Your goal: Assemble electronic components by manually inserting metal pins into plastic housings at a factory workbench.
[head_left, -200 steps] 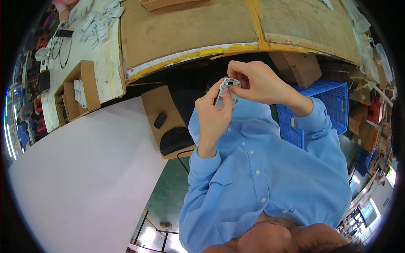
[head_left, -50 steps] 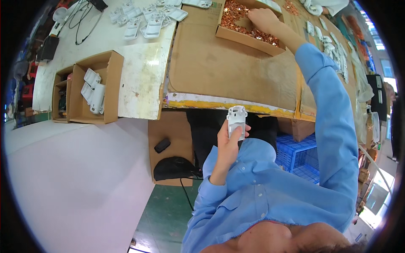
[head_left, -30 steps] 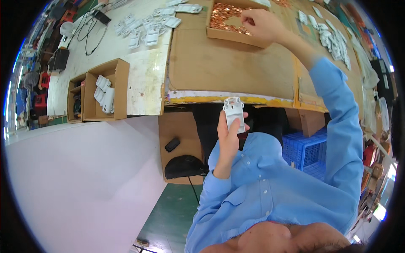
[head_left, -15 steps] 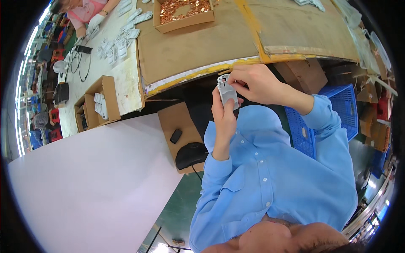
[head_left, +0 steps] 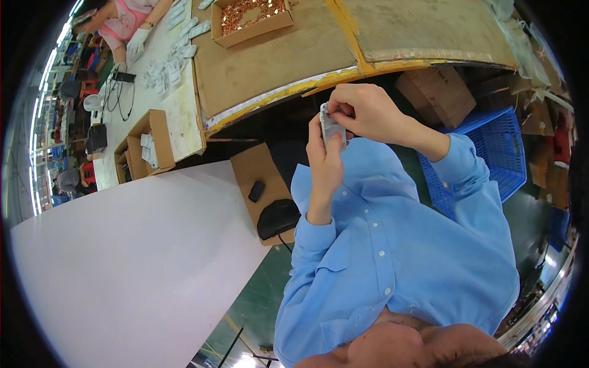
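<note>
My left hand (head_left: 325, 164) grips a white plastic housing (head_left: 332, 129) in front of my chest, near the table's front edge. The housing is a narrow, rounded shell, tilted upright, with my thumb across its lower face. Over its upper end is my right hand (head_left: 369, 110), fingers curled and pinched against the shell. Whatever sits between those fingertips is hidden or too small to name. On the table ahead, a shallow cardboard box (head_left: 254, 33) holds many small copper-coloured metal pieces (head_left: 250, 13).
Several white housings (head_left: 164, 75) lie loose on the left table, where a co-worker's gloved hand (head_left: 137, 44) rests. A cardboard box (head_left: 161, 138) stands nearer. To my right are a blue crate (head_left: 500, 153) and a carton (head_left: 437, 97). A white board (head_left: 135, 257) spreads at left.
My right fingers have curled in more tightly over the housing's upper end, and the housing has turned more edge-on. The view has shifted slightly. The co-worker's gloved hands have moved apart.
</note>
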Demonstrator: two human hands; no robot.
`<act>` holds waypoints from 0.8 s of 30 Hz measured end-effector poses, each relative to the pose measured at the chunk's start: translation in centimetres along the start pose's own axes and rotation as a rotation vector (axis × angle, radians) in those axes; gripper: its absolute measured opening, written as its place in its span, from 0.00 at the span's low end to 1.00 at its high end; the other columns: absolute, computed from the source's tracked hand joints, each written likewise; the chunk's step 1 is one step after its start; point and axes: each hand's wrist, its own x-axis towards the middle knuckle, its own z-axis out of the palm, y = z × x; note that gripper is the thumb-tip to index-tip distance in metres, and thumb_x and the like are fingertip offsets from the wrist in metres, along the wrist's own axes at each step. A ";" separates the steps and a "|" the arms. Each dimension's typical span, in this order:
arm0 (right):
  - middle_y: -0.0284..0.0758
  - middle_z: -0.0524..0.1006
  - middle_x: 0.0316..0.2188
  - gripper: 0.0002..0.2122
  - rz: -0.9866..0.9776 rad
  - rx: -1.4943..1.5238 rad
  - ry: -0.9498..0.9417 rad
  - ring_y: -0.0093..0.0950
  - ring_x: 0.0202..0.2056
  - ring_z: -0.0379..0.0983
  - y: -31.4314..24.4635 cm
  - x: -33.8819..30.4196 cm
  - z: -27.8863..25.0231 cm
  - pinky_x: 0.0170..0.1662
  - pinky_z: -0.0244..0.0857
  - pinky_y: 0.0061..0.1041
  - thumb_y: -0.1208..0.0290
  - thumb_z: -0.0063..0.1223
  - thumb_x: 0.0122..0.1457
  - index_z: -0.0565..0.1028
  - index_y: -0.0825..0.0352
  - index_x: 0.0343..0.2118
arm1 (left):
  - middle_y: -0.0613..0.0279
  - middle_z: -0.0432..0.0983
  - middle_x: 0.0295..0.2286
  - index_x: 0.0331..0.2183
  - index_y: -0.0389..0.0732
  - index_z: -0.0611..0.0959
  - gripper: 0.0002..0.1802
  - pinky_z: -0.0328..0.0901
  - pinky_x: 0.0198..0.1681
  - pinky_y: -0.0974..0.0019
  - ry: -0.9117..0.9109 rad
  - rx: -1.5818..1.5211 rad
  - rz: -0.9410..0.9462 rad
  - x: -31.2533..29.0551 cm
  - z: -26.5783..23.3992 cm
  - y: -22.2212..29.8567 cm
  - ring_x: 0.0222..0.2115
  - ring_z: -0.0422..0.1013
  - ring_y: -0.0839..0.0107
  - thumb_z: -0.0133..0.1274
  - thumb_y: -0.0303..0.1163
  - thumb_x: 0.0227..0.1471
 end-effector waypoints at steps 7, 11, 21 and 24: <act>0.32 0.68 0.18 0.09 0.106 0.106 0.102 0.25 0.20 0.65 -0.2 -0.8 0.2 0.24 0.60 0.25 0.74 0.62 0.48 0.71 0.67 0.29 | 0.61 0.75 0.38 0.51 0.36 0.72 0.18 0.68 0.36 0.72 0.033 -0.003 0.005 -0.4 0.1 -0.1 0.34 0.72 0.77 0.44 0.29 0.59; 0.36 0.72 0.24 0.11 0.125 0.171 0.105 0.32 0.25 0.70 0.3 -1.3 0.5 0.29 0.65 0.29 0.70 0.61 0.49 0.71 0.67 0.31 | 0.62 0.76 0.33 0.45 0.37 0.75 0.13 0.68 0.33 0.74 0.056 0.079 0.002 -0.4 0.1 -0.1 0.31 0.74 0.76 0.43 0.32 0.62; 0.37 0.72 0.28 0.09 0.126 0.194 0.065 0.32 0.26 0.70 0.8 -2.0 2.2 0.30 0.66 0.28 0.71 0.58 0.52 0.71 0.67 0.33 | 0.64 0.77 0.25 0.39 0.34 0.79 0.13 0.65 0.24 0.76 0.153 0.206 -0.050 0.0 -0.1 0.1 0.23 0.72 0.80 0.46 0.34 0.62; 0.32 0.69 0.25 0.07 0.079 0.219 0.102 0.22 0.22 0.66 1.2 -1.8 2.6 0.25 0.61 0.21 0.76 0.57 0.53 0.71 0.68 0.32 | 0.64 0.77 0.23 0.40 0.33 0.79 0.14 0.65 0.24 0.76 0.132 0.239 -0.039 0.1 -0.3 -0.2 0.22 0.72 0.80 0.46 0.34 0.62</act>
